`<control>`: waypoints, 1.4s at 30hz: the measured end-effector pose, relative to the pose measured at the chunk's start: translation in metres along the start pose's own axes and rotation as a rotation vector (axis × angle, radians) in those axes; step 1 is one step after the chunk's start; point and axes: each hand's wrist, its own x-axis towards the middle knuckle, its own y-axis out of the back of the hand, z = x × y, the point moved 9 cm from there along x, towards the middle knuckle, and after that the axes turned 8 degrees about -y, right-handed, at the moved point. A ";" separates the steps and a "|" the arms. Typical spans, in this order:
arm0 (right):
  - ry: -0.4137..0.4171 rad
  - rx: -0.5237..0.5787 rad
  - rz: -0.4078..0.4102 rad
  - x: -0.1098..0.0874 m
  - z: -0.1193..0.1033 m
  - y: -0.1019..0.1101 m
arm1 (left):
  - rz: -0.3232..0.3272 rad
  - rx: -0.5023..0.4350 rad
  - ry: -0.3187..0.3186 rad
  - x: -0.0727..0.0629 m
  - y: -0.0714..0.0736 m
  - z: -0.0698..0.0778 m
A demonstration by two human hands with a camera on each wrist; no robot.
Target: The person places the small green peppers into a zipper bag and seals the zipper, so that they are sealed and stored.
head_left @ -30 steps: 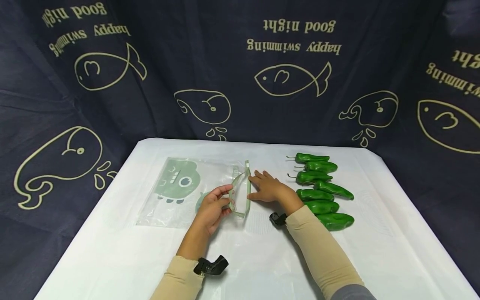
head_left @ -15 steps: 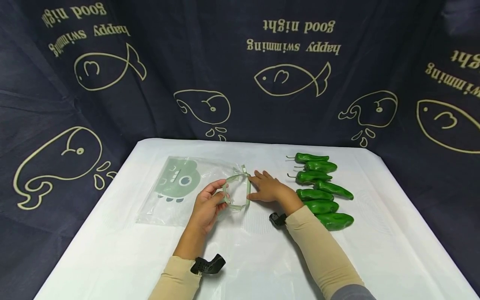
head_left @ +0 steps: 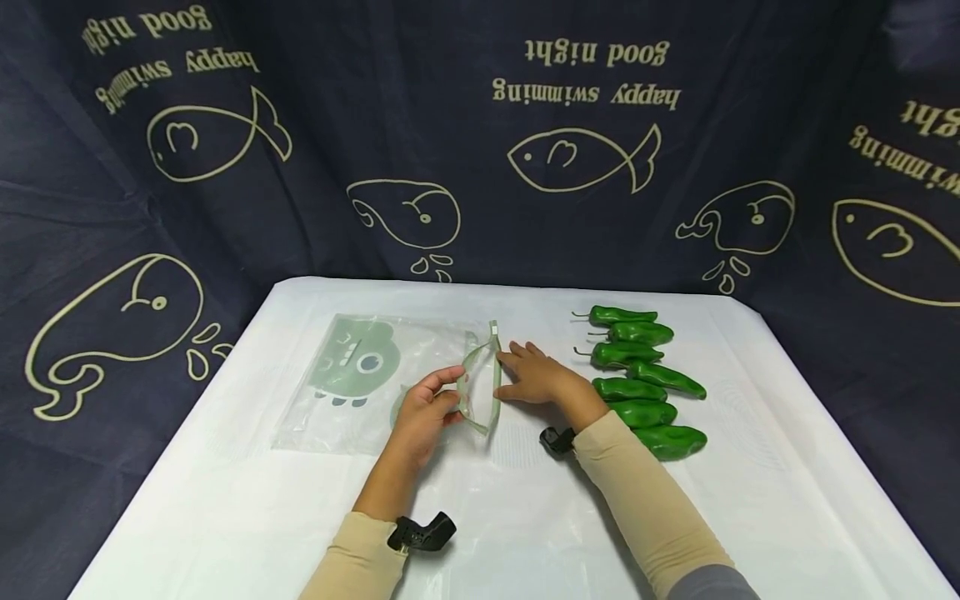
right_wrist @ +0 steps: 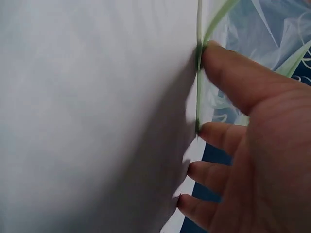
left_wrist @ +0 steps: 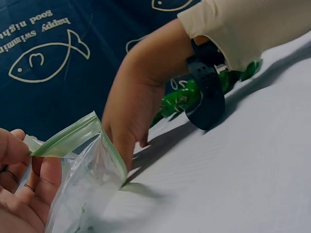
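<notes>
A clear zip bag [head_left: 442,333] with a green monster print lies flat on the left half of the table, its green-edged mouth parted toward the right. My left hand [head_left: 424,417] pinches the raised lip of that mouth between thumb and fingers; in the left wrist view the lip [left_wrist: 70,138] stands well off the table. On the opposite lip, my right hand [head_left: 534,375] presses the edge down with the tips of its thumb and forefinger, fingers spread and fairly straight. The right wrist view shows this thumb [right_wrist: 238,73] right on the green strip [right_wrist: 198,92].
Several green peppers [head_left: 667,443] lie in a column on the table's right side, close beyond my right wrist. White cloth covers the table [head_left: 510,533]. Behind it hangs a dark curtain [head_left: 420,108] with fish and whale drawings.
My left hand drew the lip leftward, widening the bag's mouth, then came back right, so the mouth is narrower again. The right hand has stayed in place on its lip.
</notes>
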 end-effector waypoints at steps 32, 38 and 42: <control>0.239 0.118 0.308 -0.125 0.062 0.079 | 0.025 0.055 0.032 -0.003 0.001 -0.001; 0.199 0.126 0.303 -0.143 0.088 0.069 | 0.026 0.051 0.037 -0.003 0.002 -0.004; 0.213 0.126 0.341 -0.156 0.096 0.064 | 0.024 0.046 0.039 -0.003 0.002 -0.005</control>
